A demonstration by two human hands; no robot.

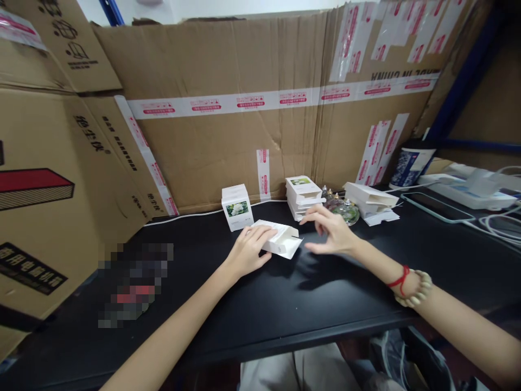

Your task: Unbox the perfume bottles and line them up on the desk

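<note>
My left hand (250, 248) is closed on a small white carton (283, 240) lying on its side on the black table (285, 304), its end flap open toward the right. My right hand (329, 231) hovers just right of the carton with fingers spread and nothing in it. A finished white box with a flower picture (236, 207) stands upright behind my left hand. A stack of flat white cartons (302, 195) sits behind my right hand, with small glass bottles (344, 209) beside it and another pile of flat cartons (370, 202) further right.
Taped cardboard sheets (244, 108) wall the table at the back and left. At the right lie a phone (431, 206), a blue-and-white cup (411, 165), a white device and cables (500, 222). A blurred patch covers something at the table's left.
</note>
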